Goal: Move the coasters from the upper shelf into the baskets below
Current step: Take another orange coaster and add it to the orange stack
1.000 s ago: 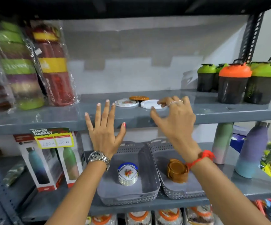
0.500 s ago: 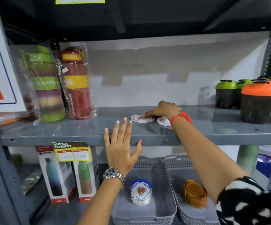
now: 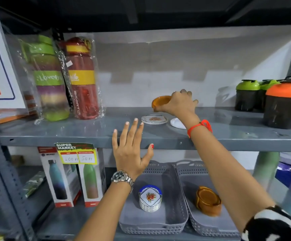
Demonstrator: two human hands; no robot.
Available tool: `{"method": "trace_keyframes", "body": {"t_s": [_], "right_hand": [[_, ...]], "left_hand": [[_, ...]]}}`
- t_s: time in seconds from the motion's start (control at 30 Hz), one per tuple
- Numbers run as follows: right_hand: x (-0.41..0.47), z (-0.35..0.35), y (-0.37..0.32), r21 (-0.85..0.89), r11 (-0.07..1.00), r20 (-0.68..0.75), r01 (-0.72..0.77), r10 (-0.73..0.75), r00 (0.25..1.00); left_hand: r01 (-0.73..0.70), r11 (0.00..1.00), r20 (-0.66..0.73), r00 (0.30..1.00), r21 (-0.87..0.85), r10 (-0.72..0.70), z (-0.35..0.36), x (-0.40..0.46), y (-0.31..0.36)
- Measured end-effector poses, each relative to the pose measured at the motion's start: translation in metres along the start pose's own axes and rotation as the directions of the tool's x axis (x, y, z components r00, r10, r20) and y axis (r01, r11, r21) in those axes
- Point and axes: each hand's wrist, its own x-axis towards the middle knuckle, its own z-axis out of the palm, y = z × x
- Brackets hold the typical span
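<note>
My right hand point(image 3: 179, 103) is over the upper shelf point(image 3: 89, 134), shut on an orange coaster point(image 3: 160, 101) held tilted above the shelf. Below it a white patterned coaster point(image 3: 154, 119) lies flat, and a plain white coaster point(image 3: 177, 122) shows partly beside my wrist. My left hand point(image 3: 130, 150) hovers open in front of the shelf edge, fingers spread. On the lower shelf, the left grey basket point(image 3: 151, 225) holds a stack of white patterned coasters point(image 3: 150, 198), and the right grey basket point(image 3: 209, 230) holds a stack of orange coasters point(image 3: 208, 200).
Wrapped bottles point(image 3: 66, 79) stand at the upper shelf's left, shaker bottles point(image 3: 280, 103) at its right. Boxed bottles point(image 3: 71, 178) stand left of the baskets under a price tag point(image 3: 76, 153). A green bottle point(image 3: 264, 166) stands right of the baskets.
My right hand has lifted the orange coaster off the shelf; half a second ago it rested flat by the white coasters. The left hand stays open in about the same place.
</note>
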Motion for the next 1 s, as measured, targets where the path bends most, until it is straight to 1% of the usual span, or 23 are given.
{"method": "trace_keyframes", "body": {"t_s": [0.1,0.17,0.27,0.37,0.5,0.57,0.7,0.83,0.9,0.97,1.0], "right_hand": [[-0.039,-0.011,-0.001,0.053,0.996,-0.180,0.073,-0.062,0.982],[-0.065,-0.017,0.002,0.094,0.992,-0.261,0.088,-0.061,0.963],[-0.104,-0.028,0.006,0.161,0.981,-0.366,0.110,-0.045,0.930],[-0.137,-0.040,0.007,0.219,0.964,-0.452,0.151,-0.038,0.891],[-0.169,-0.056,0.004,0.251,0.942,-0.565,0.225,-0.046,0.824],[-0.178,-0.064,0.002,0.255,0.933,-0.600,0.253,-0.052,0.798],[-0.194,-0.078,0.003,0.248,0.919,-0.643,0.306,-0.080,0.762],[-0.205,-0.087,0.004,0.269,0.901,-0.679,0.340,-0.073,0.731],[-0.207,-0.090,0.007,0.262,0.904,-0.682,0.339,-0.075,0.727],[-0.209,-0.089,0.011,0.253,0.911,-0.666,0.324,-0.079,0.742],[-0.209,-0.087,0.013,0.250,0.917,-0.650,0.312,-0.080,0.756]], "left_hand": [[0.005,1.000,0.019,1.000,-0.002,-0.005,-0.003,0.001,0.001],[0.005,1.000,0.034,0.999,-0.006,-0.005,-0.005,0.002,0.002],[0.019,0.999,0.028,0.999,-0.038,-0.018,-0.007,0.002,0.005],[0.066,0.994,0.032,0.997,-0.084,-0.064,-0.008,0.003,0.010],[0.111,0.985,0.057,0.993,-0.129,-0.104,-0.010,0.005,0.018],[0.104,0.983,0.068,0.993,-0.152,-0.095,-0.010,0.006,0.024],[0.136,0.974,0.150,0.983,-0.183,-0.109,-0.005,0.005,0.038],[0.154,0.983,0.204,0.970,-0.099,-0.131,0.009,0.002,0.043],[0.179,0.981,0.223,0.962,-0.073,-0.159,0.014,0.001,0.043],[0.160,0.986,0.236,0.961,-0.053,-0.143,0.014,0.000,0.043],[0.137,0.989,0.216,0.968,-0.048,-0.124,0.013,0.000,0.042]]}}
